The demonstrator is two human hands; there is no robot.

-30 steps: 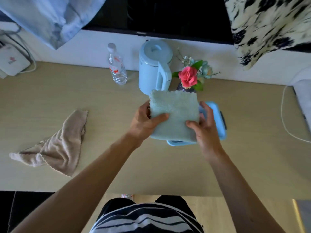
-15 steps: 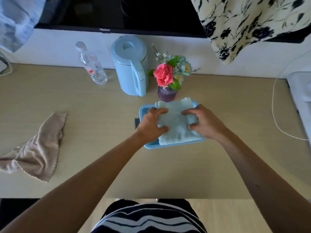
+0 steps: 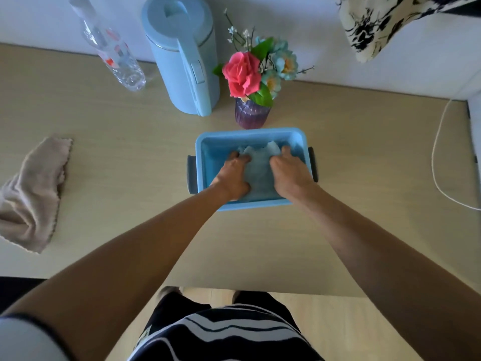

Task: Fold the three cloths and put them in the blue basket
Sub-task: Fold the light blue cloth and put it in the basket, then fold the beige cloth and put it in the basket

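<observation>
As both hands (image 3: 232, 175) (image 3: 291, 175) press the cloth (image 3: 260, 171), the bottle's label (image 3: 114, 52) is unreadable.

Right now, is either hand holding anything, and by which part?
The left hand sits on the left edge of the folded cloth in the blue basket, the right hand on its right edge; grip or mere press cannot be told.

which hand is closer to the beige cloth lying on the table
Left. The left hand is in the blue basket on the side toward the beige cloth; the right hand is beside it, farther away.
</observation>
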